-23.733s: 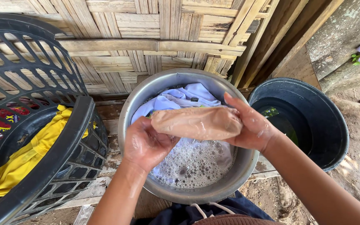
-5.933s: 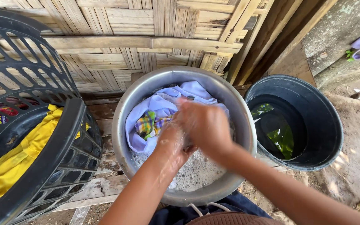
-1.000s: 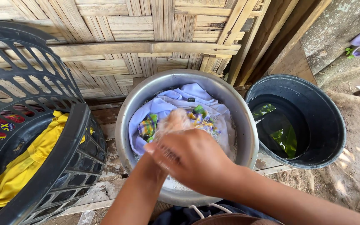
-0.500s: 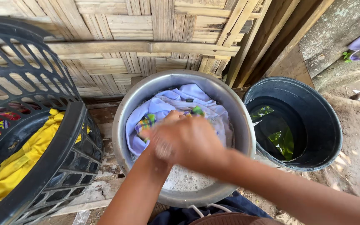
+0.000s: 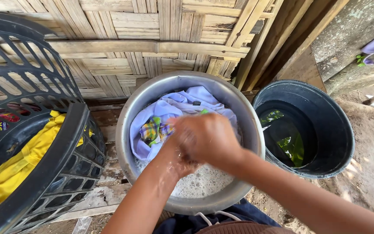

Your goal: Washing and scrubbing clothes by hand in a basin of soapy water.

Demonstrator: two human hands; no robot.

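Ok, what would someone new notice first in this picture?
Dead centre, two blurred hands, right hand over left hand, work pale lilac wet clothes in a round metal basin of suds. At left stands a black plastic laundry basket holding yellow cloth; at right, a dark bucket of water.

Both forearms reach forward and meet in the middle. The right hand (image 5: 206, 138) lies over the left hand (image 5: 176, 156), fingers curled and blurred; whether either grips anything cannot be told.
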